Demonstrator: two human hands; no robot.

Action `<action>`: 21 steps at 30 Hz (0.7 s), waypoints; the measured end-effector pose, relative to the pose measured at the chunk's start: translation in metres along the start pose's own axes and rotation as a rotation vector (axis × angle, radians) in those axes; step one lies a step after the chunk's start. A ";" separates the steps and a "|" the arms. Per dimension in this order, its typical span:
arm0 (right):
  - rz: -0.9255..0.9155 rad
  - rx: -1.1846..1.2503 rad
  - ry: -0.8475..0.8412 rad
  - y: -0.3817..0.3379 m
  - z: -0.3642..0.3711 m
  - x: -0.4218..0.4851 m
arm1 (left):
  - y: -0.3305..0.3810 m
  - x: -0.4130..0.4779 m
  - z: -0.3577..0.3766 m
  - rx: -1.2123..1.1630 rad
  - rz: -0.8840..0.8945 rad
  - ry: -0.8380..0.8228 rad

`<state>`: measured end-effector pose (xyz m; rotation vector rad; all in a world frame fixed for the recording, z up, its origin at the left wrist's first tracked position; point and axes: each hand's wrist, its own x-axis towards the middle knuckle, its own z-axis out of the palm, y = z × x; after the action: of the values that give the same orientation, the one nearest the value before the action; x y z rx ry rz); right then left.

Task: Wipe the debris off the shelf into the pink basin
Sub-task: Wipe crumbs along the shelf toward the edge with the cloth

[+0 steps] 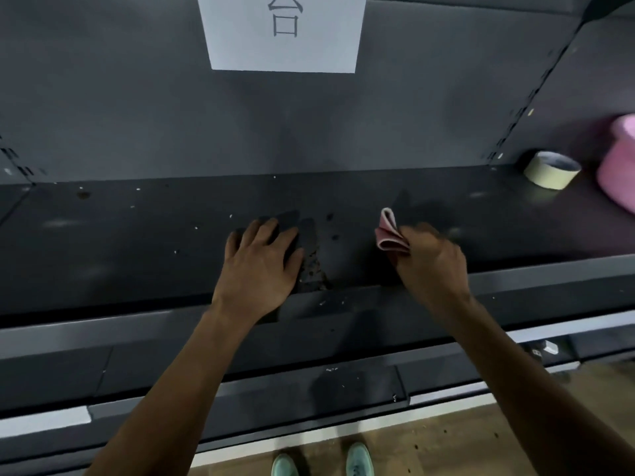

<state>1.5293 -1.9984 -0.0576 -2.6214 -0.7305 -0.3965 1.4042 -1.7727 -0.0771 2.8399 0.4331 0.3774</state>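
A dark shelf runs across the view, dotted with small white and brown specks. A patch of brown debris lies near its front edge, between my hands. My left hand rests flat on the shelf just left of that patch, fingers spread, holding nothing. My right hand is closed on a folded pink cloth, held just above the shelf to the right of the debris. The pink basin stands on the shelf at the far right, partly cut off by the frame edge.
A roll of pale masking tape lies on the shelf just left of the basin. A white paper sign hangs on the back panel. Lower shelves jut out below, above a wooden floor and my green shoes.
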 end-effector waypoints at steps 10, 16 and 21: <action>-0.011 -0.014 -0.018 -0.106 0.029 -0.020 | 0.003 0.001 -0.006 -0.010 -0.002 -0.022; -0.079 0.248 -0.007 -0.083 0.023 0.002 | 0.000 0.000 -0.001 -0.038 -0.026 0.014; 0.148 0.039 0.028 0.014 0.000 0.050 | -0.001 0.004 0.004 -0.016 -0.059 -0.009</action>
<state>1.5777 -1.9876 -0.0435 -2.6064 -0.5258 -0.3715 1.4083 -1.7713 -0.0805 2.8054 0.5081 0.3556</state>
